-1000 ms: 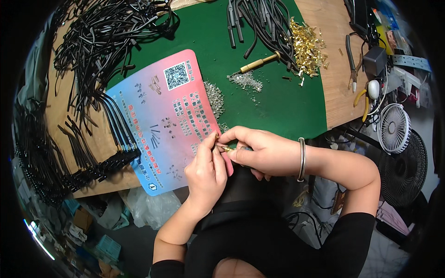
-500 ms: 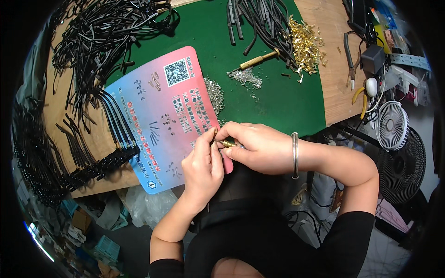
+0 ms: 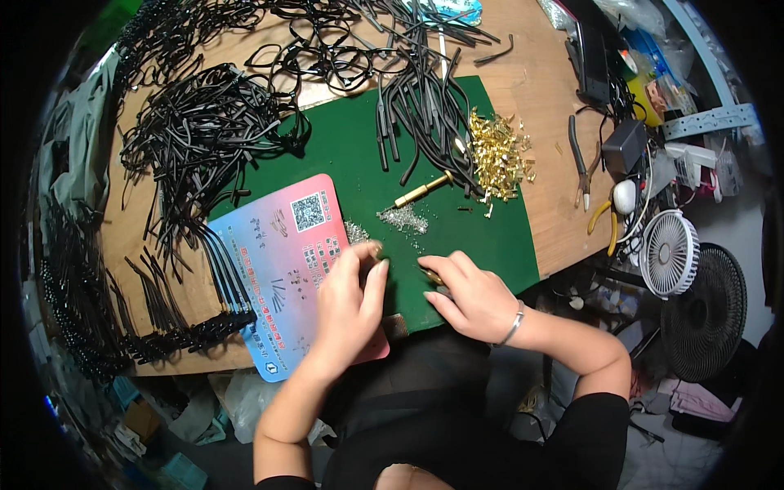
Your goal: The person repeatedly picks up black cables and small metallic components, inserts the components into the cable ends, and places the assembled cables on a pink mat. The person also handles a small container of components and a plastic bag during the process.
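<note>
Our left hand [image 3: 347,306] pinches toward the silver bits [image 3: 400,219] on the green mat [image 3: 490,237], just beyond its fingertips; our right hand [image 3: 474,298] pinches a small brass piece [image 3: 430,273] beside it.

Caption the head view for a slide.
Left hand pinches silver bits; right hand holds a small brass piece over the green mat.

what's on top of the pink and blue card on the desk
The left hand lies across the card's right edge, fingertips reaching past it to small silver bits. Black cord ends overlap its left edge. Whatever is printed beneath the hand is covered.
</note>
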Demonstrator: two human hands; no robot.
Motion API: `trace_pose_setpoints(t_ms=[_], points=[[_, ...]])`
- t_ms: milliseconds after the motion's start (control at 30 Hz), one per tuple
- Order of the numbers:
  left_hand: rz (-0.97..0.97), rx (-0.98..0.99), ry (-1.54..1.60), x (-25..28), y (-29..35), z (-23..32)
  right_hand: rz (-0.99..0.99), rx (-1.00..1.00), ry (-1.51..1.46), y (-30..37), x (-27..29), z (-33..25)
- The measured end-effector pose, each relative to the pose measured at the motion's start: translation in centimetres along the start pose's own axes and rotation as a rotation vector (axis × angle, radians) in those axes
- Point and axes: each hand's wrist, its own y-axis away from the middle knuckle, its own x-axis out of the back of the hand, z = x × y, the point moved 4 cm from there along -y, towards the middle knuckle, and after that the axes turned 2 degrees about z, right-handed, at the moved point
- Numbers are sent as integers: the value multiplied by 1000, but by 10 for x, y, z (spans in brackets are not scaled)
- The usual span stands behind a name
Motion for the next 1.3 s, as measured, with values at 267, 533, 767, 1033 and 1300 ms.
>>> trace_pose_setpoints(t_ms=[267,533,767,1033,1300], points=[[97,2,-603,-20,-144,-6,-6,0,-142,3,5,13],[26,-17,78,22,-110,33,38,-179,-379,-1,44,44],[181,-217,490,55,-2,49,134,-219,192,-57,53,61],[283,-257,381,86,58,18,12,-177,-115,-19,67,-11],[-173,112,502,16,83,5,-422,-389,-736,-11,18,-51]])
